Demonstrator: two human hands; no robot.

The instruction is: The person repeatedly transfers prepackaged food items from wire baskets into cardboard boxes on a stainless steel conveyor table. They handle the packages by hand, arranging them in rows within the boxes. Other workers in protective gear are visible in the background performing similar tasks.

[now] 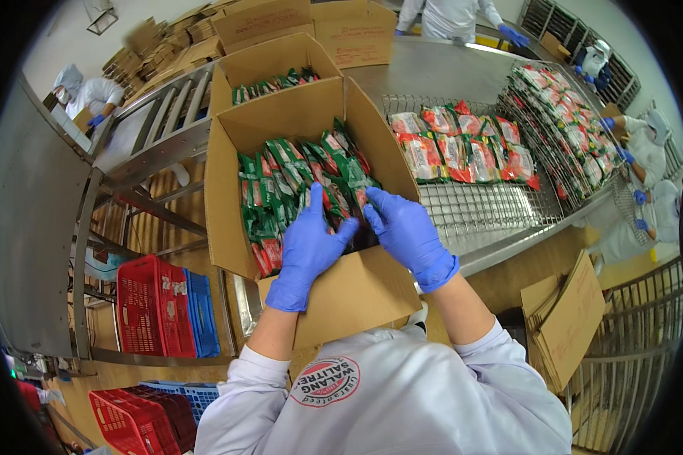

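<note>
In front of me stands an open cardboard carton (224, 201), its near flap folded out toward me. Rows of green and red plastic packets (284, 163) stand on edge inside it. My left hand (311, 246), in a blue glove, lies over the packets at the near left, index finger stretched forward and thumb apart. At the near right, my right hand (411, 233), also gloved in blue, has bent fingers and thumb closed at the edge of a packet (354, 179). The packet's lower part is hidden among the others.
Flat packets (467, 155) lie on a wire tray (493, 208) to the right, beside a tilted, loaded tray (558, 121). Behind my carton stands another filled carton (262, 67). Red crates (140, 303) and a roller conveyor (174, 106) are left. Co-workers (645, 152) stand around the steel table.
</note>
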